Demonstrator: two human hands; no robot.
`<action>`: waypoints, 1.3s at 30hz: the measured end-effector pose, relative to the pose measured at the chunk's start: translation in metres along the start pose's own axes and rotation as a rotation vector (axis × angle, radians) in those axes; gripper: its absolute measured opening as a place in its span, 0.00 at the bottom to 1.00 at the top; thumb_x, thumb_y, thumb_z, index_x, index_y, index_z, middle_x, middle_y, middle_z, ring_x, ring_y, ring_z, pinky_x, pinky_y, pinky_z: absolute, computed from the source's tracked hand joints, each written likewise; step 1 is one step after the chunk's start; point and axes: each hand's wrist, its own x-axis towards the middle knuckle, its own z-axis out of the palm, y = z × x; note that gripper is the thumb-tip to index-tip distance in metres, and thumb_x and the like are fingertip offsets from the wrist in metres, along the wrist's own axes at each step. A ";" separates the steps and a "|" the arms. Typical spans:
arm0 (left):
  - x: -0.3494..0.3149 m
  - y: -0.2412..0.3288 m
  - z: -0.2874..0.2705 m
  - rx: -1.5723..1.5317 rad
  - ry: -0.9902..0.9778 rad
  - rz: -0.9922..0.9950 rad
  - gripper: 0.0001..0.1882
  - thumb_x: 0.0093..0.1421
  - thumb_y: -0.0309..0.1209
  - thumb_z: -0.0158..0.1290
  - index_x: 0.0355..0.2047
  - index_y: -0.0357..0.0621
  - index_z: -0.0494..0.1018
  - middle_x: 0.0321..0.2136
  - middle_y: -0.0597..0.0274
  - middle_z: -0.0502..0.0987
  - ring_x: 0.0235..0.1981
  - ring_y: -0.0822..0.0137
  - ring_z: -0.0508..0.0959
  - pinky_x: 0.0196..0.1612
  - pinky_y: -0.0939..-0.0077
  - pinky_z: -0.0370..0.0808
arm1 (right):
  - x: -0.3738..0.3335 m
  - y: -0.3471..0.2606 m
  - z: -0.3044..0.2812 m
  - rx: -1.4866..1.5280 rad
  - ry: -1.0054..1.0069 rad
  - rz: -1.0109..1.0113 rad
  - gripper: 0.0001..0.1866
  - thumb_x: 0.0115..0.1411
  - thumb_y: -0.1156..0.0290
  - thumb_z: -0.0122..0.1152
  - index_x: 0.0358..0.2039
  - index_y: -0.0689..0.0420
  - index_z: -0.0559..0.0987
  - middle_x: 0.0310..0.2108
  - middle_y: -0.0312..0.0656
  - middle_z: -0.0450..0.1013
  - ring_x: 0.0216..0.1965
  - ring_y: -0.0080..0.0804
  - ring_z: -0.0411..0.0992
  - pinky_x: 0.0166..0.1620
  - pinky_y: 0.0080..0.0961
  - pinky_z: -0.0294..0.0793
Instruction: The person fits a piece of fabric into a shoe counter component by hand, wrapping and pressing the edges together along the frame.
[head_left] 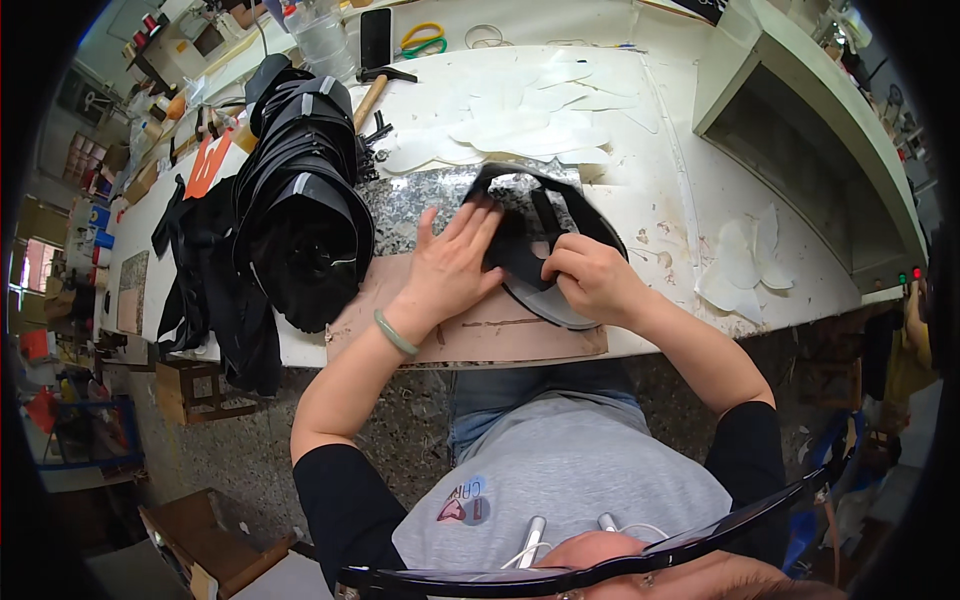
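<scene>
A black, curved shoe upper (517,262) lies in front of me with its rim standing up in a loop. My left hand (450,262) rests on its left side, fingers stretched out and spread. On the near right part of the upper, my right hand (600,280) pinches the material between bent fingers; its fingertips are partly hidden. Beneath the work are a speckled stone slab (410,205) and a pinkish-brown board (470,340) along the table's front edge.
A tall stack of black uppers (305,215) stands to the left, with black strips (225,270) beside it. Behind lie a hammer (370,100), phone (376,40), scissors (424,40) and white cut pieces (530,130). A grey-green open cabinet (740,85) is at right.
</scene>
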 end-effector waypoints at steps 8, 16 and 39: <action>-0.001 -0.024 0.008 -0.230 -0.362 -0.222 0.49 0.50 0.56 0.57 0.67 0.46 0.57 0.67 0.55 0.59 0.69 0.60 0.56 0.67 0.45 0.49 | 0.028 -0.012 -0.009 -0.034 -0.200 -0.186 0.10 0.48 0.82 0.55 0.33 0.58 0.75 0.30 0.42 0.67 0.35 0.43 0.70 0.38 0.35 0.73; -0.010 -0.021 0.014 -0.149 -0.324 -0.172 0.47 0.52 0.62 0.51 0.67 0.49 0.60 0.70 0.60 0.54 0.72 0.62 0.49 0.68 0.34 0.37 | 0.037 -0.019 -0.009 -0.216 -0.431 -0.289 0.15 0.43 0.81 0.57 0.35 0.58 0.74 0.33 0.44 0.67 0.40 0.43 0.69 0.43 0.36 0.71; -0.012 -0.028 0.004 -0.093 -0.370 -0.008 0.59 0.47 0.78 0.44 0.69 0.50 0.53 0.69 0.44 0.52 0.72 0.46 0.44 0.68 0.34 0.34 | 0.003 -0.010 0.016 -0.677 -0.143 -0.519 0.17 0.49 0.70 0.56 0.37 0.67 0.81 0.44 0.49 0.77 0.52 0.40 0.73 0.51 0.34 0.71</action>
